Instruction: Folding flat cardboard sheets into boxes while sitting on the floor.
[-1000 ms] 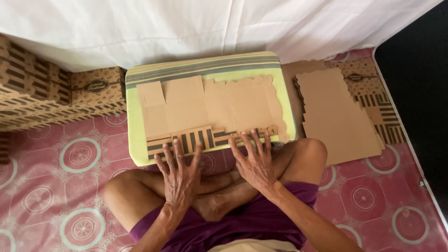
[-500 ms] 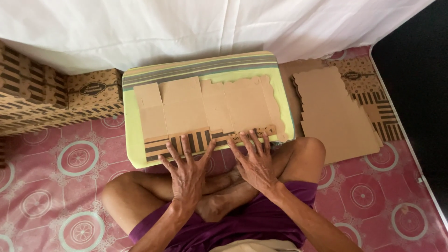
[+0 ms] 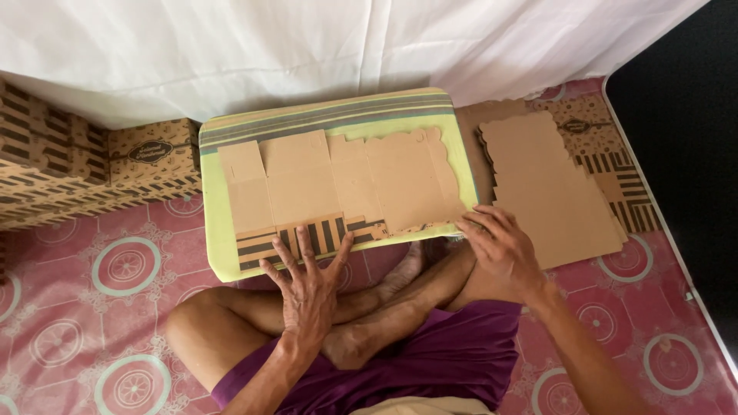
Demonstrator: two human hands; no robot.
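The right hand point(image 3: 498, 250) has been shifted outward from the middle of the near edge of the flat cardboard blank point(image 3: 346, 188) to that blank's right near corner, where the fingertips are now laid at the edge of the green cushion point(image 3: 219, 246). The left hand point(image 3: 307, 280) has been kept on the striped flap, but its fingers are now spread wider. The view has been moved slightly, so that more of the stacked printed boxes point(image 3: 69, 177) at the left is seen.
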